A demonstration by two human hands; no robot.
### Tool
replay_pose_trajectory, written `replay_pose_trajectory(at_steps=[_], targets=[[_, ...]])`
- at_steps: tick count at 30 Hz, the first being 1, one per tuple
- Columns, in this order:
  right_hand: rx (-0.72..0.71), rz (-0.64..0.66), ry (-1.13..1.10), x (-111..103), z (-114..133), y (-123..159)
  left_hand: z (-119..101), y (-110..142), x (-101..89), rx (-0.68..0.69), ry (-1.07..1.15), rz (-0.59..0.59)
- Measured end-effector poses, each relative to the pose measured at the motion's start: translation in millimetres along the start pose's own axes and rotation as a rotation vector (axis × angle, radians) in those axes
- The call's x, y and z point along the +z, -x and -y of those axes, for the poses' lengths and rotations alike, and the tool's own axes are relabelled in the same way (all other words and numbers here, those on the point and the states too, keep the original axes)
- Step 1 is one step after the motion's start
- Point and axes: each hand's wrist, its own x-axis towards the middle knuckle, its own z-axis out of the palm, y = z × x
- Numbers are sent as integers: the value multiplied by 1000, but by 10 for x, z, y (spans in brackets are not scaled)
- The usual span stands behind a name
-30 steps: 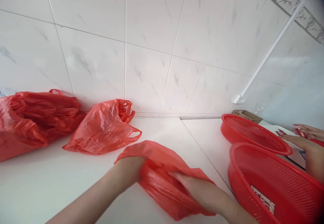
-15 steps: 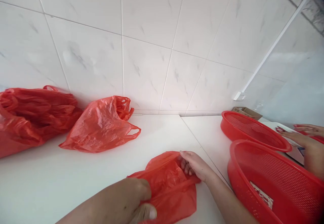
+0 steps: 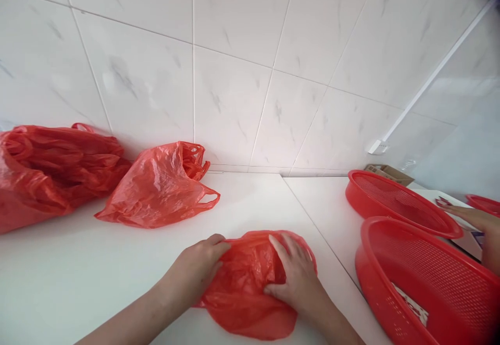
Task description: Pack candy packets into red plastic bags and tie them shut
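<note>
Two hands, one red plastic bag (image 3: 253,303) between them on the white tabletop (image 3: 128,267): the left hand (image 3: 199,267) pinches its left edge, thumb and fingers closed on the film, while the right hand (image 3: 295,275) lies on its right side, fingers spread. Two more red bags (image 3: 156,191) sit to the left, and two red baskets (image 3: 365,256) stand near on the right.

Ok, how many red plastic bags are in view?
3: a far-left bag, a middle bag just right of it, and a near bag touched by the left hand and right hand. Others may be hidden inside.
</note>
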Motion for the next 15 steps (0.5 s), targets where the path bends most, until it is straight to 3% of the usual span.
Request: replay_pose_trajectory(at_steps=[3,5,11,13,15], targets=[[10,94,-79,2,-64,-47,85,-36,74,-42,160,-59],[-3,36,-130,-42,-47,8,149,-48,134,-70,210,-107],[-157,-427,-2,-453,-63,587,309,-69,241,-73,224,-183],[-115,-595,83,-720,-223,782,322,-82,238,-93,219,-198],[39,-684,122,-1025,-471,905,321,-90,235,-114,232,-210]])
